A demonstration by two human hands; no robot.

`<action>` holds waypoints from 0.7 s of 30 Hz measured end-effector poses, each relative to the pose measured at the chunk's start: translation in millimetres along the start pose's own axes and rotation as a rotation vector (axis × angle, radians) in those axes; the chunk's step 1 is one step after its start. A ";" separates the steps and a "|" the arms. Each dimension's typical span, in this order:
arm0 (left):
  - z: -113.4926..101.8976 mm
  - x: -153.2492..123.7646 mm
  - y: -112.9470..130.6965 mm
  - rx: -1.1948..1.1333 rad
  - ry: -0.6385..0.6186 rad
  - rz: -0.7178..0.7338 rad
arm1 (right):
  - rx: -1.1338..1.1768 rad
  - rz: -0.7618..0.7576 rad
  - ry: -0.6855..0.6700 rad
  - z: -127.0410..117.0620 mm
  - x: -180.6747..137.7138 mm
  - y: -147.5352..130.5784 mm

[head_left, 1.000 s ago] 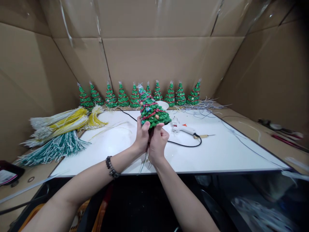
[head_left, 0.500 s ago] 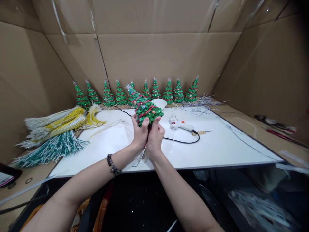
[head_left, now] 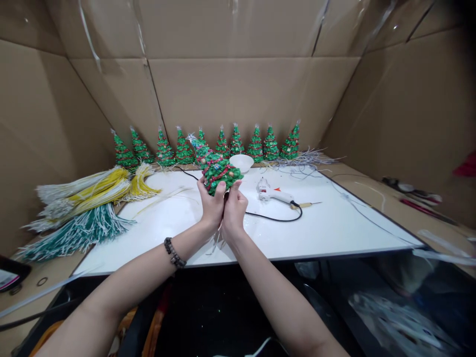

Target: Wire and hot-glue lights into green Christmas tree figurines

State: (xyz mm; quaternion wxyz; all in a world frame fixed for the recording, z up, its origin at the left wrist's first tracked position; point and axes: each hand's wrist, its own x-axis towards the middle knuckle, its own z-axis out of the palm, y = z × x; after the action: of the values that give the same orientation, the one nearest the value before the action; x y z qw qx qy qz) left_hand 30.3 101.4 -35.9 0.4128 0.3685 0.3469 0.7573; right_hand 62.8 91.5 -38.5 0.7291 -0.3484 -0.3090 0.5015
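Both hands closed on tree (head_left: pixel 217 171): left hand (head_left: pixel 211 206) and right hand (head_left: pixel 234 210) grip its base, tip tilted up-left, away from them.

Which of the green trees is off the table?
The green tree gripped at its base by the left hand and right hand, tilted left; the row of trees stands upright along the cardboard wall.

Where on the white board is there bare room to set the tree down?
Bare: the white board right of the hot glue gun, and its left part beside the wire bundles. Crowded: back edge, with the tree row and bowl.
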 end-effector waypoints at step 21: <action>8.1 -11.4 29.3 -0.165 -0.194 -0.207 | -0.008 -0.066 -0.270 -9.0 -13.4 -51.8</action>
State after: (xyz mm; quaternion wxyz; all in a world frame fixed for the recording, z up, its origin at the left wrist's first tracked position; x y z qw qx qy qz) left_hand 30.7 80.9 -10.7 0.5493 0.3671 0.2780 0.6973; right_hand 92.7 63.9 -2.7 0.6956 -0.2704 -0.4175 0.5184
